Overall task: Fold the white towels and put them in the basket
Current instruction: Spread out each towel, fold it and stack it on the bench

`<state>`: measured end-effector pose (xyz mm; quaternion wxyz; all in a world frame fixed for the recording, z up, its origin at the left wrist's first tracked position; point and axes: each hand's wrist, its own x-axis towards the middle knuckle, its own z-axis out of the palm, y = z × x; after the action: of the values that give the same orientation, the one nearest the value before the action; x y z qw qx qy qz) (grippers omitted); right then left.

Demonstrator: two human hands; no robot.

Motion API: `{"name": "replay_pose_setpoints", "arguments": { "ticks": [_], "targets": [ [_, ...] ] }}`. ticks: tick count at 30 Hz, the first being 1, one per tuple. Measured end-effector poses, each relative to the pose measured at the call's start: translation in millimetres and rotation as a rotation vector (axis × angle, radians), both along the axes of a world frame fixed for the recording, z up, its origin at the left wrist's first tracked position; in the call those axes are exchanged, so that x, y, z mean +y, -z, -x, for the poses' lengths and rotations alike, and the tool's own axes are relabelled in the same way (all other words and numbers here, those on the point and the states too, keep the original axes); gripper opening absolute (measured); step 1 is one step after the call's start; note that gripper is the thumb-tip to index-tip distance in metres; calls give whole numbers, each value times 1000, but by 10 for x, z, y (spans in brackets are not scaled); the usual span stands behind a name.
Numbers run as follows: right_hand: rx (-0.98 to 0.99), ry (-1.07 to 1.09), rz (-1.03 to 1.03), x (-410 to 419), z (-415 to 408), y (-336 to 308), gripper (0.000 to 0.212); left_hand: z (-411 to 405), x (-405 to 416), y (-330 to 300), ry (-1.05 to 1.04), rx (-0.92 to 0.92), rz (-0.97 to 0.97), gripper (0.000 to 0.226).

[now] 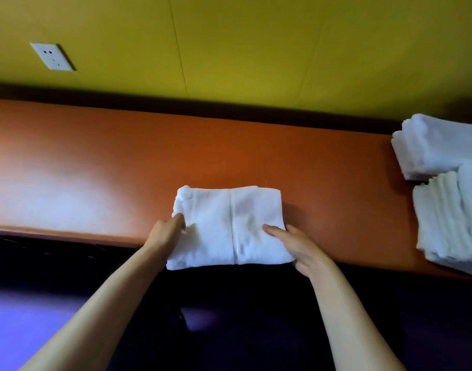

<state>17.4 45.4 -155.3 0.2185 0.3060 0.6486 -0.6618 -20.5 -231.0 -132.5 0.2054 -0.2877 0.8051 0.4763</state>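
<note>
The setting resembled a linen workroom: an orange counter (95, 162) against a yellow wall (256, 49), folded towel stacks (443, 183) at three o'clock.

- An orange counter (95, 162) runs across the view from left to right, its top smooth and glossy, with a pale patch of reflected light on its left part.
- A yellow-green wall (256, 44) rises behind the counter, with a thin vertical seam running down it.
- A white wall socket (52, 56) sits on the wall at upper left, well above the counter.
- A dark strip (229, 109) lies where the wall meets the counter's far edge.
- Below the counter's near edge, a dark floor (28, 317) shows a purplish sheen.
</note>
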Motion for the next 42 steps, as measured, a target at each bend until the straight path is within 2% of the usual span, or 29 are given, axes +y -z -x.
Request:
{"name": "replay_pose_setpoints", "arguments": {
  "ticks": [3, 7, 10, 19, 25, 27, 35, 42],
  "targets": [
    [49, -69, -63, 57, 104, 65, 31, 92, 110, 14, -40, -29, 17, 38],
    [98, 6, -177, 148, 145, -28, 19, 94, 335, -89, -18, 101, -5, 36],
    [111, 33, -188, 336, 121, -306, 12, 108, 590, -394, -7, 126, -39, 31],
    [69, 76, -265, 1446, -69, -1502, 24, 137, 1681, -1398, 9, 50, -169, 27],
    [112, 151, -242, 2350, -249, -1973, 25, 155, 2664, -1837, 47, 57, -212, 21],
    [121, 148, -258, 2663, -287, -2059, 20, 150, 2996, -1937, 69, 71, -212, 25],
    [171, 181, -316, 3901, -201, -2192, 12, 302, 4157, -2043, 233, 112, -224, 18],
    [298, 262, -441, 4749, 379, -2138, 11, 961, 5064, -1884, 348, 336, -109, 15]
  ]
}}
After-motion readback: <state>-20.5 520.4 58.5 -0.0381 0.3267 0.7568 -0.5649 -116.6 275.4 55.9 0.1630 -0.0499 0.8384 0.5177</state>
